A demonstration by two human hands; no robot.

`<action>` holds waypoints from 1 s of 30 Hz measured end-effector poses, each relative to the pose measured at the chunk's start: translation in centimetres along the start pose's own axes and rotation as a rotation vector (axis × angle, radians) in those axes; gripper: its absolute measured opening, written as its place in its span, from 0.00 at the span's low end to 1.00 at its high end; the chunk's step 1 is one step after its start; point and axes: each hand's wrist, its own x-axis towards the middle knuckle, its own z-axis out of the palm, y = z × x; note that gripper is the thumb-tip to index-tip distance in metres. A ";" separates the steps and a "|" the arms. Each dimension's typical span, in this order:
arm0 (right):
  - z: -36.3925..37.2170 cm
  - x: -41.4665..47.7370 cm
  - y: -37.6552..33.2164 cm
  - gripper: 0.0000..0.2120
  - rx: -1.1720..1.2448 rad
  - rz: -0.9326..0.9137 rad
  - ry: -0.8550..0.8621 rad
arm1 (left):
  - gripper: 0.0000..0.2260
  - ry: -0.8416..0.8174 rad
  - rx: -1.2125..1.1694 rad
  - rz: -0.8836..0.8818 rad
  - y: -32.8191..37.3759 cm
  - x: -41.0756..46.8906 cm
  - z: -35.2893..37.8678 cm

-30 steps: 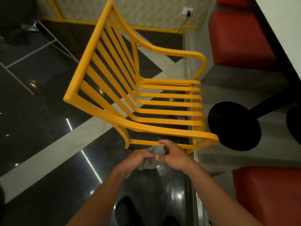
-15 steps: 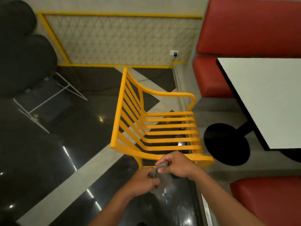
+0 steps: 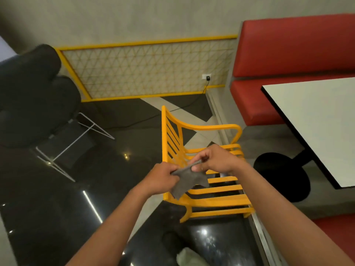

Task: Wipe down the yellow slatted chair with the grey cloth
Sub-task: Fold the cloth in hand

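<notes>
Both hands pinching the grey cloth (image 3: 187, 179), left hand (image 3: 163, 176) gripping one edge, right hand (image 3: 213, 160) nipping the other, pulling it taut, probably spreading it flat for wiping. Hanging above the yellow slatted chair (image 3: 215, 194), seemingly not touching the slats, though overlapping them in view. Standing on the floor beside the worktop (image 3: 317, 121).

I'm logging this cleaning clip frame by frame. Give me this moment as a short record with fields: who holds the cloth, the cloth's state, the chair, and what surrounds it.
left hand: grips one end of the grey cloth
right hand: pinches the other end
cloth: stretched between both hands, lower part hanging, held in front of the chair
yellow slatted chair: upright on the dark floor, no wiping contact visible
right of chair: white table, red bench
left of chair: black chair
</notes>
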 end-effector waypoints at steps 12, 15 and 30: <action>-2.4 15.8 -4.6 0.10 0.041 0.026 0.074 | 0.05 -0.172 0.005 0.048 -6.1 11.3 -15.1; -3.4 18.5 -5.5 0.09 0.017 0.051 0.131 | 0.06 -0.186 0.003 0.056 -6.7 14.7 -18.1; -5.9 17.9 -5.5 0.08 -0.018 0.394 0.747 | 0.05 -0.532 0.182 0.428 -1.4 32.5 -21.3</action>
